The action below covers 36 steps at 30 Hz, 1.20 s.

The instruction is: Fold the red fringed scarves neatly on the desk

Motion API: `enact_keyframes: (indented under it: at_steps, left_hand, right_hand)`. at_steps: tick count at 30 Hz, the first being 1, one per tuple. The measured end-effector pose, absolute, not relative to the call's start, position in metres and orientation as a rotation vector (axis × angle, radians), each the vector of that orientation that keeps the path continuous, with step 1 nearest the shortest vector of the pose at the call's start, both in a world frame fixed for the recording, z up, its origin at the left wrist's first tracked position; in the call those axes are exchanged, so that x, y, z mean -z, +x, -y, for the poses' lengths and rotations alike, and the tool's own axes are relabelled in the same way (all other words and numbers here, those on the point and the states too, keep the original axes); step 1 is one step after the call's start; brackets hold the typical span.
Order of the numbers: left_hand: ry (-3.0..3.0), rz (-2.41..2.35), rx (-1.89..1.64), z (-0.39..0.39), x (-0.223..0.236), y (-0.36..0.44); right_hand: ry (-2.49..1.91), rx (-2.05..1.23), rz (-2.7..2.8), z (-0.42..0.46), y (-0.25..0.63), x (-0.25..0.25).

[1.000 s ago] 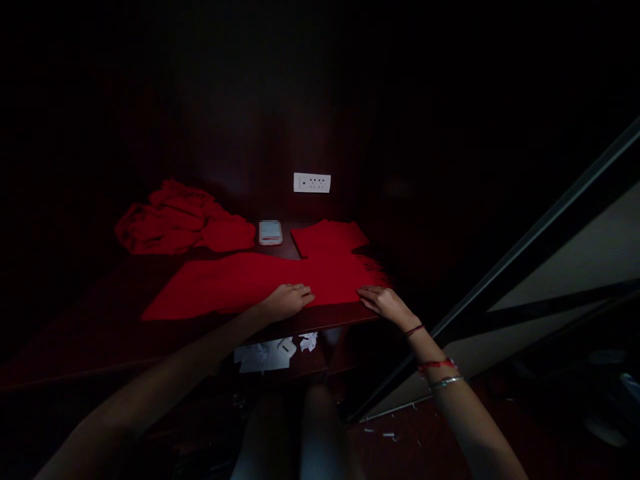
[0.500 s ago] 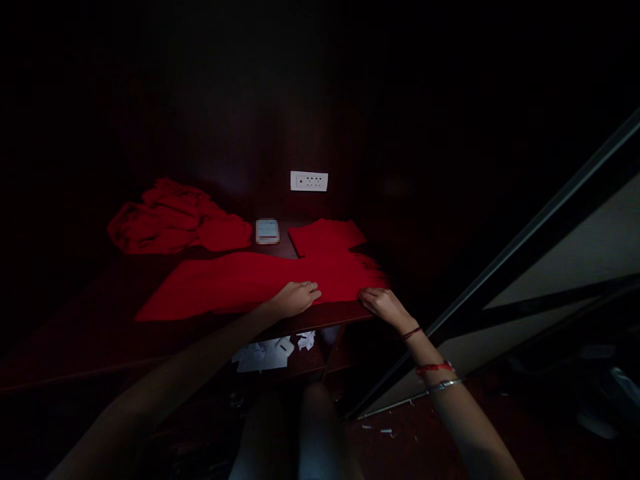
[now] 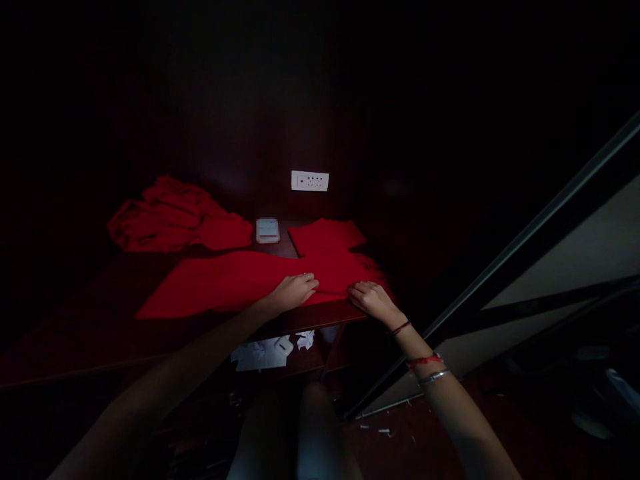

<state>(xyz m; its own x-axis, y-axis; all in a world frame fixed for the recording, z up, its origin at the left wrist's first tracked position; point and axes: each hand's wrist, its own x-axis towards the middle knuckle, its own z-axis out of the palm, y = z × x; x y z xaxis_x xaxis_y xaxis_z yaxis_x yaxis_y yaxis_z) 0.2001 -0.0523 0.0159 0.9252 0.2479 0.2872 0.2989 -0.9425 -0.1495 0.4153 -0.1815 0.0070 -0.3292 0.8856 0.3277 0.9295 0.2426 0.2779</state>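
A red cloth (image 3: 240,277) lies spread along the dark desk, its outline uneven and its right edge fringed or frayed. A wider flap of it reaches back toward the wall. My left hand (image 3: 296,291) is closed at the cloth's near edge, fingers bent and pinching it. To its right, my right hand (image 3: 371,299) also pinches the near edge by the right end, fingertips partly hidden. Between the hands the edge shows a small raised fold. At the back left sits a crumpled heap of red cloth (image 3: 180,220).
A small pale square device with a screen (image 3: 267,231) lies behind the cloth. On the wall is a white socket panel (image 3: 310,181). Papers (image 3: 263,355) and a white case (image 3: 284,345) rest on the shelf below. A dark-framed panel (image 3: 525,240) slants on the right.
My right hand has moved slightly left along the near edge, toward my left hand. The left hand has moved slightly up and left. The cloth's edge between them is now folded up a little.
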Motion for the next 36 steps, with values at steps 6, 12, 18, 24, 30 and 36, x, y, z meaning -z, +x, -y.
enact_keyframes:
  at_steps: [6,12,18,24,30,36]
  left_hand:
    - [-2.881,0.426,0.39,0.05,-0.016,0.2]
    - [-2.806,0.283,0.305,0.051,-0.01,0.197]
    - [-2.759,-0.035,0.196,0.043,-0.009,0.191]
    - [-2.785,-0.056,0.239,0.046,-0.015,0.191]
    - [-2.834,0.154,0.051,0.05,-0.024,0.204]
    - [-2.798,0.455,0.106,0.061,-0.021,0.213]
  right_hand:
    - [-1.768,0.658,2.354,0.185,0.42,0.0]
    - [-1.863,0.644,2.292,0.192,0.43,0.003]
    - [-1.826,0.665,2.367,0.194,0.436,0.006]
    - [-1.752,0.673,2.368,0.193,0.441,0.006]
    - [-1.758,0.718,2.403,0.187,0.436,-0.003]
    - [-1.815,0.776,2.375,0.19,0.434,-0.003]
